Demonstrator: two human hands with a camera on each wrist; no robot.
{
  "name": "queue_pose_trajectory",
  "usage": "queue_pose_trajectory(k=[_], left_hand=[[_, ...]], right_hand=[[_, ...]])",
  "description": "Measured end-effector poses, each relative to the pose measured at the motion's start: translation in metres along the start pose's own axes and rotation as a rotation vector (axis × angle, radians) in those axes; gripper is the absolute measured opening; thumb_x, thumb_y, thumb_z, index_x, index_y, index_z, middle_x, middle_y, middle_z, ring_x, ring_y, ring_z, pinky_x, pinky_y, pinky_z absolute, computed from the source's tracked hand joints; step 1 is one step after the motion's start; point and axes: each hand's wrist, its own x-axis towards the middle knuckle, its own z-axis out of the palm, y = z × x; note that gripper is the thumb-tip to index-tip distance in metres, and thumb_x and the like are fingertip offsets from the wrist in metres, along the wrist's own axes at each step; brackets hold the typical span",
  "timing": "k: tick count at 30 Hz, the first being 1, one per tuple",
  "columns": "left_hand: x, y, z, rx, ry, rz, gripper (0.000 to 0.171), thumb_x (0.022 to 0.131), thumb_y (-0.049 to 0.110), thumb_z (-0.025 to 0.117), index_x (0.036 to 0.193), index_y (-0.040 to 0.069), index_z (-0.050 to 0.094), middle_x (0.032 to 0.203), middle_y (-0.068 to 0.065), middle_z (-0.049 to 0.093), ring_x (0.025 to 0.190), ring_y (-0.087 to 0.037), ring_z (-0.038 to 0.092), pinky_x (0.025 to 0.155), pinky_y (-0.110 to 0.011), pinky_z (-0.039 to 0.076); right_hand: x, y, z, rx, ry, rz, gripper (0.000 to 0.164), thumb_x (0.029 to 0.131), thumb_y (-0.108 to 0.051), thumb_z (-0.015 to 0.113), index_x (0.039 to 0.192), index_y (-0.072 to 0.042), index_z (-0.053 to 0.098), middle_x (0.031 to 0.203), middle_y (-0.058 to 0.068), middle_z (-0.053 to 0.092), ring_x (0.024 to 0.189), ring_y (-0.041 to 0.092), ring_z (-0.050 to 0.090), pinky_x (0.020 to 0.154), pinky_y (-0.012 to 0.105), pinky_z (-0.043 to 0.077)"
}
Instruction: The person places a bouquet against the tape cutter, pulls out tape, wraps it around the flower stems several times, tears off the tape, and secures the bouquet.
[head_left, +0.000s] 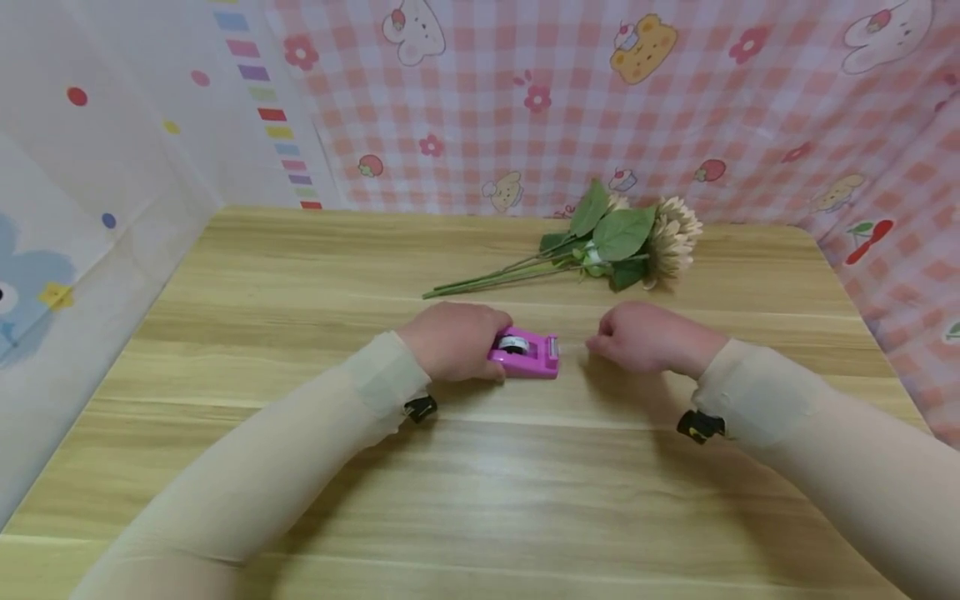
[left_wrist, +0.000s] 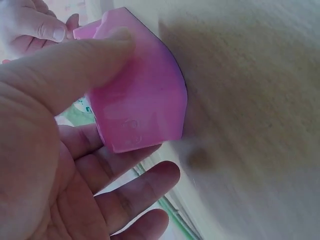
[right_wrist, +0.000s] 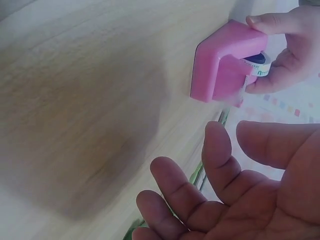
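Note:
A pink tape dispenser (head_left: 528,354) sits on the wooden table, a small tape roll (head_left: 513,343) in its middle. My left hand (head_left: 459,340) grips its back end; in the left wrist view the thumb lies along the near side, with the outer fingers spread. To the right, my right hand (head_left: 643,337) pinches the end of a clear strip of tape (head_left: 573,347) that reaches from the cutter end. In the right wrist view the thumb and index fingertips (right_wrist: 218,137) come close together, and the other fingers are loosely bent.
Behind the hands lies a bunch of artificial flowers (head_left: 675,237), with green leaves (head_left: 624,233) and thin stems (head_left: 487,282) pointing left. Patterned cloth (head_left: 480,100) hangs along the table's back edge and both sides.

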Motion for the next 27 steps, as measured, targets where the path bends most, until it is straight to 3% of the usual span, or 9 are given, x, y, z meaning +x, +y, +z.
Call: queue_pose_trajectory(k=[6, 9, 13, 20, 27], left_hand=[[-0.003, -0.011, 0.000, 0.003, 0.011, -0.014, 0.051, 0.088, 0.041, 0.085, 0.127, 0.016, 0.065, 0.113, 0.004, 0.070, 0.099, -0.015, 0.067, 0.097, -0.037, 0.056], [-0.005, -0.020, -0.003, -0.017, 0.023, -0.045, 0.056, 0.091, 0.035, 0.083, 0.139, 0.014, 0.061, 0.131, -0.002, 0.070, 0.119, -0.022, 0.068, 0.107, -0.043, 0.054], [-0.005, -0.034, -0.005, -0.012, 0.078, -0.087, 0.065, 0.097, 0.030, 0.077, 0.153, 0.010, 0.051, 0.154, -0.010, 0.057, 0.142, -0.031, 0.056, 0.118, -0.050, 0.045], [0.001, -0.058, -0.001, 0.000, 0.185, -0.170, 0.060, 0.101, 0.029, 0.071, 0.152, 0.006, 0.051, 0.148, -0.018, 0.058, 0.135, -0.035, 0.058, 0.114, -0.050, 0.049], [0.010, -0.070, 0.001, -0.052, 0.155, -0.241, 0.063, 0.102, 0.029, 0.068, 0.157, 0.007, 0.046, 0.153, -0.019, 0.053, 0.138, -0.037, 0.055, 0.116, -0.053, 0.046]], right_hand=[[-0.007, 0.010, 0.000, 0.019, 0.022, 0.006, 0.036, 0.107, -0.030, 0.056, 0.089, -0.003, 0.073, 0.072, 0.002, 0.060, 0.071, 0.019, 0.056, 0.067, 0.035, 0.047], [-0.010, 0.015, 0.000, 0.029, 0.032, 0.013, 0.036, 0.106, -0.031, 0.057, 0.096, -0.002, 0.075, 0.077, 0.004, 0.065, 0.075, 0.020, 0.059, 0.070, 0.037, 0.050], [-0.014, 0.021, 0.001, 0.037, 0.042, 0.024, 0.036, 0.106, -0.033, 0.057, 0.104, -0.002, 0.075, 0.085, 0.006, 0.070, 0.081, 0.021, 0.063, 0.078, 0.043, 0.054], [-0.017, 0.025, 0.002, 0.046, 0.050, 0.026, 0.036, 0.106, -0.033, 0.057, 0.107, -0.002, 0.075, 0.090, 0.008, 0.072, 0.086, 0.023, 0.066, 0.085, 0.048, 0.054], [-0.019, 0.027, 0.002, 0.067, 0.062, 0.043, 0.037, 0.106, -0.034, 0.057, 0.111, -0.001, 0.074, 0.094, 0.009, 0.073, 0.089, 0.024, 0.066, 0.085, 0.048, 0.054]])
